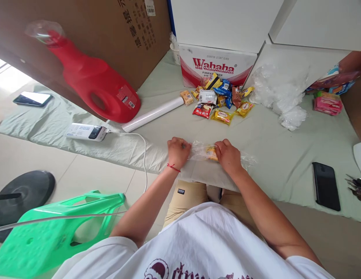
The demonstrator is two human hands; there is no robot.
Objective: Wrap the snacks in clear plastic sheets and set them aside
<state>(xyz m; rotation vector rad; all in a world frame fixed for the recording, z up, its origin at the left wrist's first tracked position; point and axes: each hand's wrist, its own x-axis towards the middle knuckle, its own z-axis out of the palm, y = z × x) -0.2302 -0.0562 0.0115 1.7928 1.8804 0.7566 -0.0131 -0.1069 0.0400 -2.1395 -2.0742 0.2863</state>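
Observation:
A clear plastic bag [198,151] with a yellow-wrapped snack [211,152] inside lies at the near edge of the cloth-covered surface. My left hand [179,152] is closed on the bag's left end, a red string round its wrist. My right hand [228,158] grips the bag just right of the snack, its fingers touching the wrapper; some loose plastic shows beyond it. Farther back, a pile of wrapped snacks [208,97] rests against a Wahaha carton [218,64].
Left of the pile are a white roll [154,114], a red jug [95,85] and a power bank [85,132] with a cable. Clear bags [277,93] lie to the right, a black phone [326,186] nearer. A green stool [64,228] is at lower left.

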